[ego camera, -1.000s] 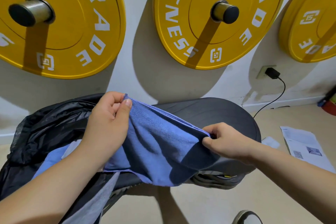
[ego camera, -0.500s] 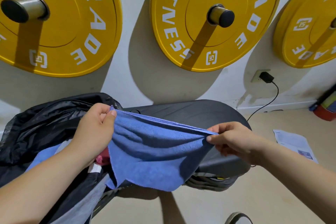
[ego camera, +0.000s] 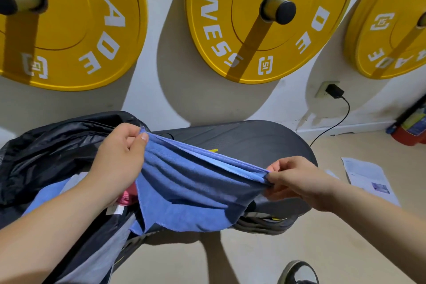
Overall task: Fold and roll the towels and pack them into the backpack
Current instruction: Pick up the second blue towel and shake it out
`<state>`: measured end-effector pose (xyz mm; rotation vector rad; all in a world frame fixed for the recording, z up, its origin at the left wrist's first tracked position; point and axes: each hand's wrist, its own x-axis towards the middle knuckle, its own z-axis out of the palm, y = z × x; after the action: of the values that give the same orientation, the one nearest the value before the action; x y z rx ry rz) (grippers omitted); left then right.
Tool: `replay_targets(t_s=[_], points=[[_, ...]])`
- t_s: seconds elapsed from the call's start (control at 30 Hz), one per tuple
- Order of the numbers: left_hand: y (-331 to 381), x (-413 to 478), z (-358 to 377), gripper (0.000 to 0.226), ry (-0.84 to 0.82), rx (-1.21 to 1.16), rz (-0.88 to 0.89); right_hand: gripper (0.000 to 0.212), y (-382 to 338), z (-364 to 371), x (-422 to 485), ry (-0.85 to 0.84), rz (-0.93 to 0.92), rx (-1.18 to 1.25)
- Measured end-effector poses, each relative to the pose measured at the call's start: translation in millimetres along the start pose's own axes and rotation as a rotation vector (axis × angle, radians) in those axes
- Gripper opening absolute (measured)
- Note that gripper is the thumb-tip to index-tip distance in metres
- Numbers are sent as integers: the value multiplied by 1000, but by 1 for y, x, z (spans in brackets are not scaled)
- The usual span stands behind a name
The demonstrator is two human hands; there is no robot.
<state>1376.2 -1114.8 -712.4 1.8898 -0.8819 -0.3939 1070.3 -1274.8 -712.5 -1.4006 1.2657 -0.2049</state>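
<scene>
Seen from a head-worn camera looking down, a person holds a blue towel [ego camera: 191, 187] stretched in the air between two bare hands. The left hand [ego camera: 117, 163] pinches one top corner between thumb and curled fingers. The right hand [ego camera: 297, 180] pinches the opposite top corner, lower in the view and well apart from the left. The towel's long axis runs side to side between the hands, sloping down toward the right. Its top edge is pulled taut and shows two layers lying together, so it looks folded once. The rest hangs in loose folds in front of a dark padded bench [ego camera: 253, 138]. An open black backpack [ego camera: 53, 145] lies to the left, on and beside the bench and partly under the left forearm, so the left hand is the nearer one to it. Light blue cloth [ego camera: 46, 196] and something pink [ego camera: 126, 198] show inside its opening. Judging from this, the towel needs another fold and a roll, most likely on the bench straight ahead, before it travels left into the backpack. Yellow weight plates [ego camera: 253, 18] hang on the wall behind.
</scene>
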Motion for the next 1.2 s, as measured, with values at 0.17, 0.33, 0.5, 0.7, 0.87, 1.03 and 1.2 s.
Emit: replay_targets(t_s=[0.17,0.33,0.5,0.7,0.87,1.03,1.2], points=[[8,-7,4,15,-55,64,71,5,0,3,6,177,-50,-372],[17,-13,8,13,-79,64,170,8,1,-4,12,260,-17,-426],[18,-11,4,11,-19,41,166,12,4,-9,11,197,-9,-22],[21,-8,-8,7,42,-63,122,21,-10,-16,3,169,-131,138],[32,-17,-4,6,22,-64,152,28,-16,-11,-1,240,-200,191],[36,-20,-13,9,65,-54,142,18,-10,-22,-2,18,-108,489],[37,-22,-17,11,85,-82,81,51,-2,-24,-7,-44,-281,187]])
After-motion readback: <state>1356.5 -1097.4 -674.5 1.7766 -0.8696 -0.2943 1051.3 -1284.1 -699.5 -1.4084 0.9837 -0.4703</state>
